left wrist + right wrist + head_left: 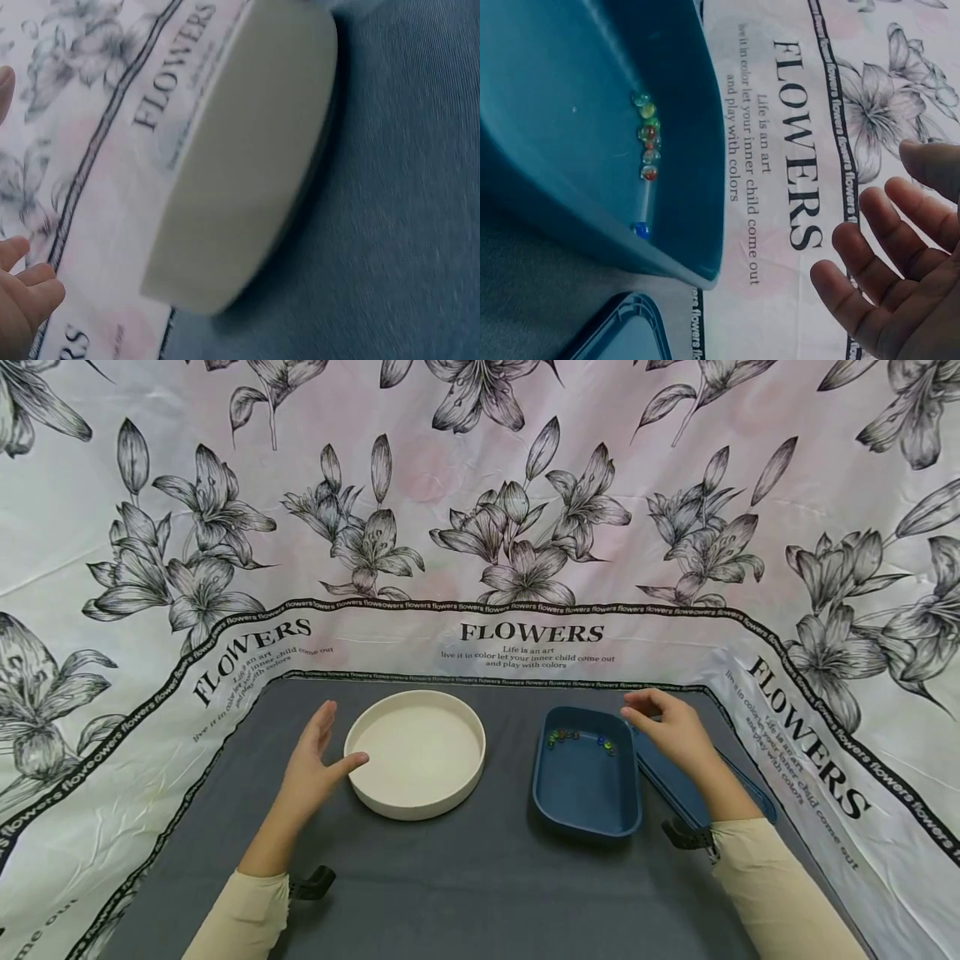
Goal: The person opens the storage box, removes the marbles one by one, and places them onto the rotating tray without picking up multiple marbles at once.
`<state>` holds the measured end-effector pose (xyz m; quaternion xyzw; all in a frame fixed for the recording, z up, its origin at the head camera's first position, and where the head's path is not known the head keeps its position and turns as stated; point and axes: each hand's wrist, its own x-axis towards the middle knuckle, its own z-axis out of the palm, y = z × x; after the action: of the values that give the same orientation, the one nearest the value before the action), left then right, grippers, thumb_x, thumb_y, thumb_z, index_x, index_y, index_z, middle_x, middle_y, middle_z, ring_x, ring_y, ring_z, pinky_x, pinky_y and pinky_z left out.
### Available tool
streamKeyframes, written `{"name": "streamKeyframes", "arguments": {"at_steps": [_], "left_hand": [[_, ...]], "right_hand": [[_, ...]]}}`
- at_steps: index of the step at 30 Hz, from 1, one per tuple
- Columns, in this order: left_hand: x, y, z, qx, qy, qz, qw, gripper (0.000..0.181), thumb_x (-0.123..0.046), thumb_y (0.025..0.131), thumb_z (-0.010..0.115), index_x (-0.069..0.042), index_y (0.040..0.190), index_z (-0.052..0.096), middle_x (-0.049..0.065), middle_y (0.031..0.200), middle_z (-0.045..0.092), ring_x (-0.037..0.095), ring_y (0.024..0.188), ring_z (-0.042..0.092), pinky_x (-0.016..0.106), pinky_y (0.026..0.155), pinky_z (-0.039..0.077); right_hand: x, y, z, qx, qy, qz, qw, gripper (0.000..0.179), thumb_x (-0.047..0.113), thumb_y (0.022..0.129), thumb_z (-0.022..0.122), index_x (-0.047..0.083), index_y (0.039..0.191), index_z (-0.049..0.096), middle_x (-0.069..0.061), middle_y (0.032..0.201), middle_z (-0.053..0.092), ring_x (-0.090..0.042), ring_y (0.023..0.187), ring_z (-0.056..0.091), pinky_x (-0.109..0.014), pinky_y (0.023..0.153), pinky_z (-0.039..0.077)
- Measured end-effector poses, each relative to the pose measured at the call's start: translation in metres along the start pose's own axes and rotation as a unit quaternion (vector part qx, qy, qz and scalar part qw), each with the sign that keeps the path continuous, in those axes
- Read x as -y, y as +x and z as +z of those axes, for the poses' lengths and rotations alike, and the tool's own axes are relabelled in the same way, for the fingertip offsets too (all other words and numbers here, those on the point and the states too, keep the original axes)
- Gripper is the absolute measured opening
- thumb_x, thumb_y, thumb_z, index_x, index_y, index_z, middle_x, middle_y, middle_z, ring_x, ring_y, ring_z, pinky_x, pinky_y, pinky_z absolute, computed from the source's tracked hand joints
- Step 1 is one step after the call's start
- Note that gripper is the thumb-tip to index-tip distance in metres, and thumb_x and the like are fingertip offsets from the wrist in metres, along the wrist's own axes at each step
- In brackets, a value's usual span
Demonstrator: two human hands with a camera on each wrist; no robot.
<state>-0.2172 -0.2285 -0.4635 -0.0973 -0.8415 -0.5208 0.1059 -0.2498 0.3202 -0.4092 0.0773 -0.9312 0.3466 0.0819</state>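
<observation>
My left hand (311, 777) is raised at the left side of a round cream dish (417, 752), thumb overlapping its rim in the head view and fingers spread. In the left wrist view the dish wall (247, 165) stands beside the fingers (34, 296), a gap between them. My right hand (671, 731) hovers at the upper right corner of a blue rectangular container (588, 793), its fingers loosely bent and holding nothing. Several glass marbles (649, 135) lie along the far inner edge of that container; a blue marble (640, 230) sits apart from the row.
A blue lid (686, 789) lies on the grey cloth (480, 893) right of the container, partly under my right forearm in the head view. Behind stands a white floral sheet (525, 643) printed with lettering. Each wrist carries a black camera mount (313, 883).
</observation>
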Motion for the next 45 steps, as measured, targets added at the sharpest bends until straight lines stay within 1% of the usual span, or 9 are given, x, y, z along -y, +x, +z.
{"name": "streamKeyframes", "arguments": {"at_steps": [7, 12, 17, 21, 23, 31, 38, 42, 45], "left_hand": [[0.027, 0.0, -0.005, -0.004, -0.005, -0.034, 0.9994, 0.108, -0.023, 0.089, 0.083, -0.015, 0.167, 0.008, 0.012, 0.171, 0.017, 0.036, 0.157, 0.017, 0.053, 0.126, 0.021], [0.045, 0.001, -0.003, 0.01, -0.001, -0.054, 0.9985, 0.114, -0.027, 0.087, 0.085, -0.01, 0.166, 0.005, 0.016, 0.171, 0.013, 0.036, 0.158, 0.012, 0.053, 0.127, 0.019], [0.057, 0.003, -0.003, 0.033, 0.012, -0.069, 0.997, 0.119, -0.026, 0.085, 0.087, -0.006, 0.166, 0.001, 0.019, 0.172, 0.006, 0.039, 0.158, 0.008, 0.055, 0.127, 0.017], [0.061, 0.003, -0.003, 0.063, 0.009, -0.08, 0.9947, 0.124, -0.026, 0.085, 0.087, -0.007, 0.165, -0.005, 0.021, 0.171, -0.001, 0.042, 0.158, 0.006, 0.057, 0.126, 0.018], [0.062, 0.003, -0.003, 0.077, 0.0, -0.084, 0.9934, 0.126, -0.026, 0.084, 0.088, -0.008, 0.165, -0.007, 0.021, 0.171, -0.003, 0.043, 0.157, 0.005, 0.057, 0.126, 0.018], [0.073, 0.001, 0.001, 0.113, -0.009, -0.1, 0.9885, 0.131, -0.029, 0.081, 0.089, -0.005, 0.164, -0.01, 0.028, 0.169, -0.003, 0.049, 0.155, 0.008, 0.059, 0.125, 0.02], [0.076, -0.001, 0.005, 0.134, -0.023, -0.097, 0.986, 0.131, -0.026, 0.08, 0.09, 0.001, 0.163, -0.008, 0.027, 0.169, -0.001, 0.045, 0.156, 0.007, 0.056, 0.126, 0.019], [0.077, -0.002, 0.005, 0.14, -0.03, -0.084, 0.9861, 0.13, -0.023, 0.08, 0.091, 0.003, 0.162, -0.007, 0.026, 0.17, 0.0, 0.043, 0.157, 0.007, 0.056, 0.125, 0.019], [0.079, -0.002, 0.006, 0.147, -0.035, -0.073, 0.9859, 0.129, -0.021, 0.08, 0.09, 0.002, 0.163, -0.006, 0.026, 0.17, 0.001, 0.044, 0.156, 0.008, 0.057, 0.125, 0.019]], "right_hand": [[0.007, 0.017, 0.013, 0.031, 0.004, -0.01, 0.9995, 0.044, 0.044, 0.103, 0.061, 0.013, 0.134, 0.062, -0.012, 0.123, 0.068, -0.029, 0.11, 0.062, -0.047, 0.087, 0.055], [0.01, 0.027, 0.022, 0.047, 0.001, -0.017, 0.9987, 0.038, 0.037, 0.103, 0.064, 0.015, 0.133, 0.064, -0.011, 0.12, 0.069, -0.029, 0.109, 0.063, -0.049, 0.088, 0.055], [0.012, 0.038, 0.029, 0.062, -0.002, -0.032, 0.9976, 0.038, 0.037, 0.102, 0.066, 0.015, 0.132, 0.066, -0.009, 0.117, 0.07, -0.027, 0.107, 0.064, -0.048, 0.089, 0.055], [0.013, 0.046, 0.034, 0.078, 0.002, -0.041, 0.9961, 0.039, 0.038, 0.101, 0.067, 0.015, 0.133, 0.066, -0.008, 0.117, 0.07, -0.026, 0.106, 0.064, -0.048, 0.091, 0.055], [0.013, 0.049, 0.037, 0.087, 0.002, -0.045, 0.9952, 0.039, 0.037, 0.101, 0.067, 0.016, 0.133, 0.066, -0.007, 0.116, 0.07, -0.025, 0.105, 0.064, -0.047, 0.088, 0.056], [0.011, 0.061, 0.05, 0.133, -0.003, -0.068, 0.9888, 0.035, 0.031, 0.099, 0.071, 0.016, 0.131, 0.069, -0.005, 0.112, 0.068, -0.022, 0.101, 0.064, -0.044, 0.084, 0.056], [0.005, 0.068, 0.063, 0.169, -0.006, -0.072, 0.9829, 0.03, 0.022, 0.096, 0.075, 0.012, 0.125, 0.072, -0.003, 0.09, 0.063, -0.021, 0.079, 0.058, -0.038, 0.07, 0.049], [0.004, 0.073, 0.07, 0.189, -0.027, -0.074, 0.9787, 0.027, 0.022, 0.095, 0.076, 0.016, 0.122, 0.074, -0.003, 0.076, 0.052, -0.021, 0.067, 0.047, -0.035, 0.062, 0.041], [0.002, 0.076, 0.075, 0.208, -0.045, -0.063, 0.975, 0.028, 0.024, 0.095, 0.076, 0.02, 0.122, 0.074, -0.003, 0.072, 0.048, -0.021, 0.066, 0.044, -0.035, 0.061, 0.038]]}}
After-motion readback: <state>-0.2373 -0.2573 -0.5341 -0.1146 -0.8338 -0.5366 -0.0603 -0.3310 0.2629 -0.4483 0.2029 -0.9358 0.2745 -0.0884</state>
